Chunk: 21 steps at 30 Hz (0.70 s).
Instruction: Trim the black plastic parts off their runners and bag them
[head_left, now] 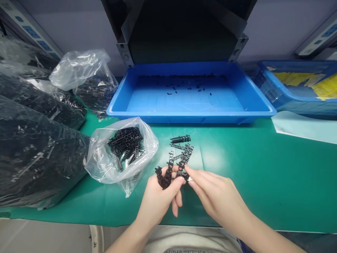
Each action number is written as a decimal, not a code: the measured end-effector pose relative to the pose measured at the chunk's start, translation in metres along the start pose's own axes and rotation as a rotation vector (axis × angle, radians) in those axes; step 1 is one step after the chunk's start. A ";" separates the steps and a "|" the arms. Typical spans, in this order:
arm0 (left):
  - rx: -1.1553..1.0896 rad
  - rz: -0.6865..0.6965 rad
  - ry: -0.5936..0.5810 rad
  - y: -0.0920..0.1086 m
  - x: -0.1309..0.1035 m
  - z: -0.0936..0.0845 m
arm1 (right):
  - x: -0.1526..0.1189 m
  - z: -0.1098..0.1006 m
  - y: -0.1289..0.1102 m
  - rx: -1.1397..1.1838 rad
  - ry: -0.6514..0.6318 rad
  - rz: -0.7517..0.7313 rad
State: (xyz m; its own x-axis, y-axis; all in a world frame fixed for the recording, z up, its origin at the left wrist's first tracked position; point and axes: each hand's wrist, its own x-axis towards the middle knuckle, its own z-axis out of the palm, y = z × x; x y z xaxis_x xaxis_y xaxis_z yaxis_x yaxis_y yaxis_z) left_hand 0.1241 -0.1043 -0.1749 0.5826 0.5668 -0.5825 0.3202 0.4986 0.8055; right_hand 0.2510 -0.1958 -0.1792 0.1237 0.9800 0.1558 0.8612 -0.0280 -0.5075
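Observation:
My left hand (160,196) is closed around several black plastic strips (164,179) with ring-like clips, which stick up between thumb and fingers. One black piece (182,173) reaches from the left thumb to the fingertips of my right hand (210,188), which pinch its end. A small white spot shows at the right fingertips; I cannot make out what it is. Just beyond the hands, a loose pile of black ladder-like strips (185,151) lies on the green mat. A small bundle of similar strips (180,139) rests behind that pile.
An opened clear bag (150,140) full of black parts stands left of the hands. Larger filled bags (39,165) crowd the left side. At the back is a blue tray (189,114) with scattered small bits, beneath a dark panel. A blue basket (279,95) and paper (305,128) lie right.

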 end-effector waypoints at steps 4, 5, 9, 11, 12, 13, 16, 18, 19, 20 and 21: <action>0.009 0.007 0.076 0.000 -0.002 0.006 | 0.000 0.001 -0.001 -0.009 -0.003 0.000; 0.010 0.008 0.078 0.000 -0.003 0.006 | 0.000 0.001 -0.001 -0.007 -0.009 -0.002; 0.030 0.004 0.096 0.000 -0.002 0.008 | 0.000 0.000 -0.002 -0.007 -0.013 0.005; 0.047 0.002 0.116 0.000 -0.002 0.008 | -0.001 0.001 -0.003 -0.011 0.001 0.021; 0.053 0.001 0.126 0.001 -0.002 0.009 | -0.001 0.002 -0.004 -0.012 0.010 0.028; 0.057 0.002 0.136 0.001 -0.002 0.009 | -0.001 0.003 -0.005 -0.011 0.020 0.035; 0.056 0.012 0.162 0.000 -0.002 0.011 | -0.002 0.007 -0.006 -0.012 0.052 0.052; 0.047 0.019 0.166 -0.001 -0.002 0.012 | -0.002 0.009 -0.005 -0.023 0.073 0.050; 0.039 0.016 0.160 -0.002 -0.001 0.012 | -0.002 0.010 -0.003 -0.028 0.074 0.046; 0.031 0.009 0.151 -0.004 0.000 0.011 | -0.001 0.011 -0.001 -0.034 0.075 0.045; 0.024 0.002 0.145 -0.005 0.000 0.010 | 0.001 0.011 0.003 -0.041 0.070 0.052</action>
State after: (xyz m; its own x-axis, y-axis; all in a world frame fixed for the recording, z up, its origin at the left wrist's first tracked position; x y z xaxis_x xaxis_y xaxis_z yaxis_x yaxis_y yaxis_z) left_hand 0.1305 -0.1133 -0.1779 0.4698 0.6576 -0.5889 0.3377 0.4825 0.8082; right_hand 0.2483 -0.1929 -0.1899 0.2016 0.9609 0.1897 0.8722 -0.0879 -0.4812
